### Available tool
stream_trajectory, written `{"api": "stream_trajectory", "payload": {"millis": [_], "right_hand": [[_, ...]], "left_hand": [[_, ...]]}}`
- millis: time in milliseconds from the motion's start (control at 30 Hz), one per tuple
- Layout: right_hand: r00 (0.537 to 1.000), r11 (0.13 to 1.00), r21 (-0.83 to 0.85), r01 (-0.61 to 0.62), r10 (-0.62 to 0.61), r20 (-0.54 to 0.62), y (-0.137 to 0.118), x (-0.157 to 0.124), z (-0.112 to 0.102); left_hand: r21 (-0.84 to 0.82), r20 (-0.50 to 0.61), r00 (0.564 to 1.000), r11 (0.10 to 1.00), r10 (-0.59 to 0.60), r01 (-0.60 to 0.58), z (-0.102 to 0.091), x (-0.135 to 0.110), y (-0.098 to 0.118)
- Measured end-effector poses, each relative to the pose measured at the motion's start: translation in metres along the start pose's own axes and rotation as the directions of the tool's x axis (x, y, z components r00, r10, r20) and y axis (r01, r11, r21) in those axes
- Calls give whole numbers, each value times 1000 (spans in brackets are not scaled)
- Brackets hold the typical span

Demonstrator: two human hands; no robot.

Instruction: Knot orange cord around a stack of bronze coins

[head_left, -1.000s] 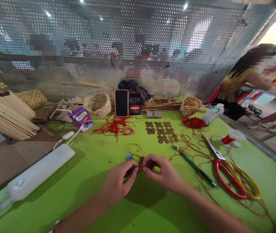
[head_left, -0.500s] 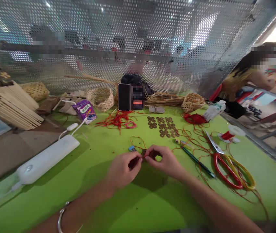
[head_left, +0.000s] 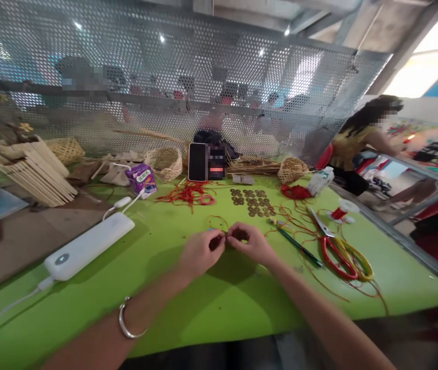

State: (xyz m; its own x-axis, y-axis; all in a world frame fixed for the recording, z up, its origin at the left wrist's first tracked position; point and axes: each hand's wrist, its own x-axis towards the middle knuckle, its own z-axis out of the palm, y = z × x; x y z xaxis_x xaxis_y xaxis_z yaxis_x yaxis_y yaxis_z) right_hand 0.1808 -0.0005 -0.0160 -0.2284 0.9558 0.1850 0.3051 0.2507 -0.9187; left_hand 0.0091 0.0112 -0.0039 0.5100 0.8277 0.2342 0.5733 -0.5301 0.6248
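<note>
Left hand (head_left: pixel 202 252) and right hand (head_left: pixel 253 244) meet at frame centre, each grip still finely pinched, apparently on the thin red cord (head_left: pixel 217 216) looping just above. The view shifts, exposing more of the near edge of the table (head_left: pixel 172 321); close cord work seems uninterrupted.

Grn tbl (head_left: pixel 180 318) has scissors (head_left: pixel 329 235), brn discs (head_left: pixel 254 203), red cord (head_left: pixel 190 192) & wht device (head_left: pixel 93 245) on it.
</note>
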Motion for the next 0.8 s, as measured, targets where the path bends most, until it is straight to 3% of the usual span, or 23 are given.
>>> {"api": "stream_trajectory", "payload": {"millis": [467, 800], "right_hand": [[990, 993, 115, -11, 27, -139, 9, 8, 9], [988, 997, 81, -10, 22, -151, 4, 8, 4]], "left_hand": [[-19, -88, 991, 994, 101, -103, -5, 9, -8], [-142, -110, 993, 988, 53, -68, -1, 13, -8]]}}
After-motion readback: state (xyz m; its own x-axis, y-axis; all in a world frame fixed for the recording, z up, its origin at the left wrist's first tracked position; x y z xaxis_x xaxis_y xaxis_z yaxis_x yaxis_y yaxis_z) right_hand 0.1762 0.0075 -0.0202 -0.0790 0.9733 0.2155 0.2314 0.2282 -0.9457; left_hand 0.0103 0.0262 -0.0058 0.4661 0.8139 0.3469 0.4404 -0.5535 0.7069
